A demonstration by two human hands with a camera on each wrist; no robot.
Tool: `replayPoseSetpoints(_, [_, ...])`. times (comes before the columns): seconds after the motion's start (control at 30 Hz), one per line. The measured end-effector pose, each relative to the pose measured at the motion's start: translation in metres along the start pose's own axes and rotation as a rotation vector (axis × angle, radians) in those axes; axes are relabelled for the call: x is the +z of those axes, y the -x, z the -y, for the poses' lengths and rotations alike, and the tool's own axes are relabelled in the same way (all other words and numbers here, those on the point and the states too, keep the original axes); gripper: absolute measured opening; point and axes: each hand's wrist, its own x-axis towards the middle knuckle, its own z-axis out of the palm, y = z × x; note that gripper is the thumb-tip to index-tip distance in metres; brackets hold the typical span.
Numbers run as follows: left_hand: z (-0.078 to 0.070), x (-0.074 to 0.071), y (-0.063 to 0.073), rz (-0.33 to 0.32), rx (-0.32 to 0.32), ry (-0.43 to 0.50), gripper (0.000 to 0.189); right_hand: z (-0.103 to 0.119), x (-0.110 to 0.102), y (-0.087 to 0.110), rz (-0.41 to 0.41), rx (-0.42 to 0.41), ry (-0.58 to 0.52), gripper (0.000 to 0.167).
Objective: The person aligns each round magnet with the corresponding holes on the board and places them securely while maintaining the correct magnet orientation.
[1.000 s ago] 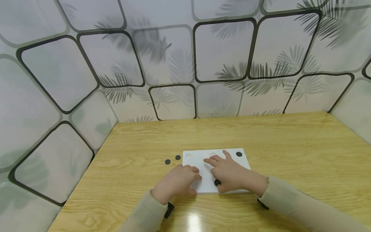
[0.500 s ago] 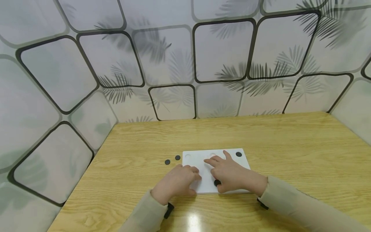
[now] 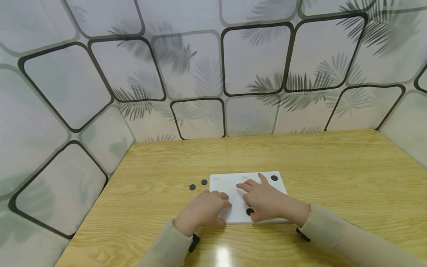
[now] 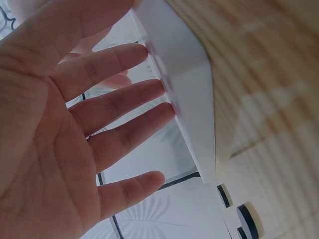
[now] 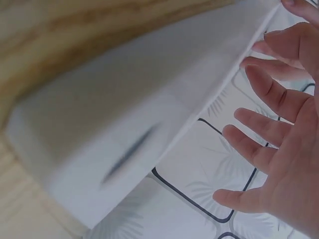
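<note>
Head view: the right hand (image 3: pixel 265 202), thumb at a black disc (image 3: pixel 250 211), seemingly seats it on the white board (image 3: pixel 237 210); loose discs (image 3: pixel 204 182) beyond the left hand (image 3: pixel 203 209) probably need fetching next. Left wrist: straight fingers along the board. Right wrist: fingers spread, gripping nothing visible.

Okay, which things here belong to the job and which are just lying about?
Likely part of the job:
left hand, on the white board
right hand, at the near black disc
far-right black disc, on the board
black discs beyond its left edge

Likely just setting:
wooden table
patterned wall
black devices on the wrists
</note>
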Motion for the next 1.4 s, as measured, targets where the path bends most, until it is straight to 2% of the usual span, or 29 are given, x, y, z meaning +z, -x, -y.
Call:
replayPoseSetpoints(0.2, [-0.001,-0.001,0.0,0.008,-0.008,0.0,0.042,-0.004,-0.01,0.003,-0.021,0.012,-0.027,0.02])
replayPoseSetpoints(0.4, [-0.001,-0.001,0.0,0.007,-0.004,0.004,0.041,-0.008,-0.014,0.008,-0.09,-0.016,-0.06,0.02])
replayPoseSetpoints(0.87, [-0.001,-0.001,0.0,0.004,0.004,-0.006,0.04,-0.006,-0.02,0.021,-0.2,-0.04,-0.247,0.027])
replayPoseSetpoints(1.07, [-0.001,0.001,-0.001,0.005,0.0,-0.001,0.041,-0.005,-0.025,0.024,-0.258,-0.059,-0.254,0.026])
replayPoseSetpoints(1.4, [-0.001,0.001,0.0,0.003,-0.009,0.004,0.04,-0.01,-0.024,0.029,-0.295,-0.065,-0.253,0.024])
